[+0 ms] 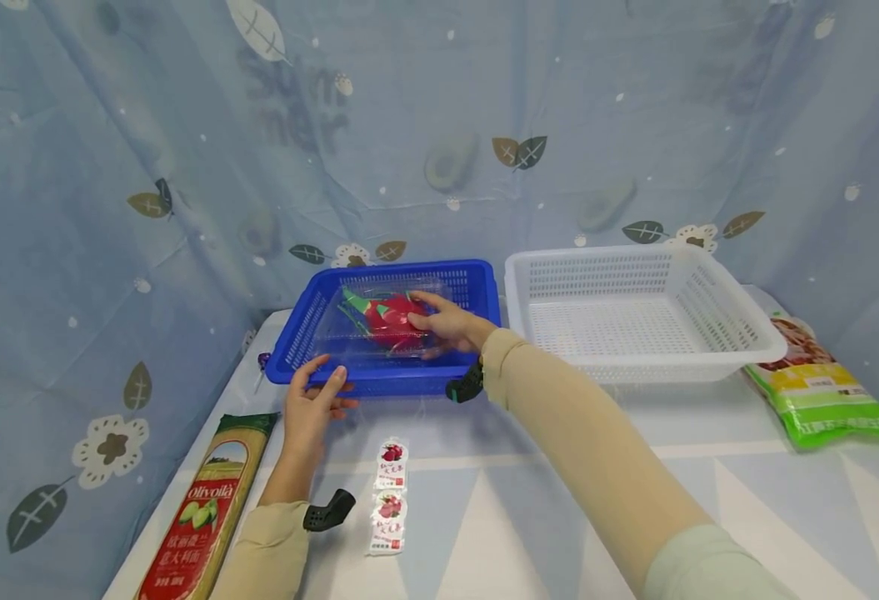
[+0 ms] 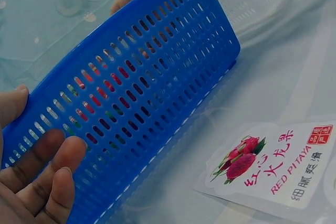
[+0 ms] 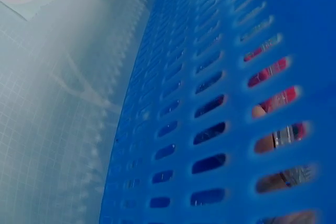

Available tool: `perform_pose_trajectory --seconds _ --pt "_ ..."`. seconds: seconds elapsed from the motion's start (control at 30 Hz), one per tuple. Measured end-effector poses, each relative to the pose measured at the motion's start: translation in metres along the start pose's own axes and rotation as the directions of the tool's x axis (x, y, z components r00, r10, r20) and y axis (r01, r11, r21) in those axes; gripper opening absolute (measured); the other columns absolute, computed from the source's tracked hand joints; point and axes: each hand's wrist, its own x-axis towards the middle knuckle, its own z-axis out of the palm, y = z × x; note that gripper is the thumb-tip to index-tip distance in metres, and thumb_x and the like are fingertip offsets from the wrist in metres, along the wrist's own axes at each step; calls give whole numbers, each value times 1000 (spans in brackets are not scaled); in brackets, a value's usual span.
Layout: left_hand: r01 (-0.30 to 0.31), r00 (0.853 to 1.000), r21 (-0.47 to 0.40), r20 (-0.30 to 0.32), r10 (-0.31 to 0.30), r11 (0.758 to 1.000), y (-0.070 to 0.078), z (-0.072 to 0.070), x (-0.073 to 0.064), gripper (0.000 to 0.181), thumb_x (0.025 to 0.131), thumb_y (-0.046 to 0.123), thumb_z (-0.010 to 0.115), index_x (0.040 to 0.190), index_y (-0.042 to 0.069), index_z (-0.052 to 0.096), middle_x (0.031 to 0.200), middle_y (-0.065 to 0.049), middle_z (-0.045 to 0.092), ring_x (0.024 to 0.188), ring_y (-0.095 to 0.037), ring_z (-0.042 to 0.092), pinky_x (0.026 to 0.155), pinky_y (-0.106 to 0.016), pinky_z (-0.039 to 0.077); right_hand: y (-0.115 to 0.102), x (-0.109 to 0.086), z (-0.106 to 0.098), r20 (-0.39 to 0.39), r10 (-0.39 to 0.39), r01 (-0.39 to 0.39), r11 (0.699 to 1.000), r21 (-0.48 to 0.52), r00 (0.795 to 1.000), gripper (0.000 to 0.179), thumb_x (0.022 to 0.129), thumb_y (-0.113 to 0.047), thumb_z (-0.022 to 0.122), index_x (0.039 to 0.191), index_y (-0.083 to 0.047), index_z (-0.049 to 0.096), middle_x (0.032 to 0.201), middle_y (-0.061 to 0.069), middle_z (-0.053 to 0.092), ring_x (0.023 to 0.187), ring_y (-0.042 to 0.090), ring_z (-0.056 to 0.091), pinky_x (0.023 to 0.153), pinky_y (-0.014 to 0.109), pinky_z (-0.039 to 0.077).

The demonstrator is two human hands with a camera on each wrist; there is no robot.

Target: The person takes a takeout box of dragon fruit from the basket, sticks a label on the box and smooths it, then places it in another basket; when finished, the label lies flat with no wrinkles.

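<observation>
Inside the blue basket (image 1: 379,385) lies a clear plastic box (image 1: 334,321) with a red and green dragon fruit (image 1: 394,323) in it. My right hand (image 1: 446,321) reaches over the basket and grips the box's right end. Through the slots of the basket wall (image 3: 173,108), bits of red and of the right hand's fingers show in the right wrist view. My left hand (image 1: 315,406) is at the basket's front left corner, its fingers relaxed beside the slotted wall (image 2: 142,66). Whether they touch it I cannot tell.
Two red pitaya labels (image 1: 389,496) lie in front of the basket. A white basket (image 1: 634,367) stands to the right, with a green and yellow food bag (image 1: 821,383) beside it. An Olivoilà pasta pack (image 1: 207,508) lies at the left, and a purple-topped lollipop (image 1: 262,362) behind it.
</observation>
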Motion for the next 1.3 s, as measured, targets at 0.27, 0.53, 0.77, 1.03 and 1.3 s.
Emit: perform_pose_trajectory --seconds 0.27,0.53,0.77,1.03,1.3 --pt "14 1000 27 -14 -14 1000 1 1 -3 53 92 45 65 138 26 47 79 14 70 61 -10 70 59 -24 54 -12 -19 -8 1 -64 64 997 -40 998 60 102 -21 52 154 -36 27 148 16 39 77 23 56 73 43 61" --pt "3 1000 6 -15 -3 1000 3 -1 -2 54 91 45 66 138 25 47 76 14 70 60 -10 70 57 -22 53 -38 -54 -26 26 -123 125 989 -77 992 60 103 -20 50 155 -36 25 143 17 42 70 19 51 75 43 61" --pt "16 999 19 -28 -16 1000 2 1 -3 54 91 45 66 138 25 48 76 15 69 60 -9 70 57 -23 54 -46 -85 -47 23 -142 143 986 -90 990 60 103 -21 50 155 -37 24 147 17 39 92 25 64 77 44 61" --pt "20 999 21 -27 -20 1000 5 1 -3 53 92 44 66 137 24 48 81 7 72 59 -9 69 56 -23 53 -47 -126 -64 35 -153 156 977 -147 988 62 103 -24 52 155 -40 23 151 13 31 82 22 60 80 44 60" --pt "20 1000 17 -22 -19 1000 5 1 -2 54 92 44 67 138 24 48 80 8 72 60 -9 69 56 -22 53 -39 -168 -77 67 -138 148 975 -168 988 62 103 -23 51 155 -39 22 144 18 36 97 26 55 79 45 60"
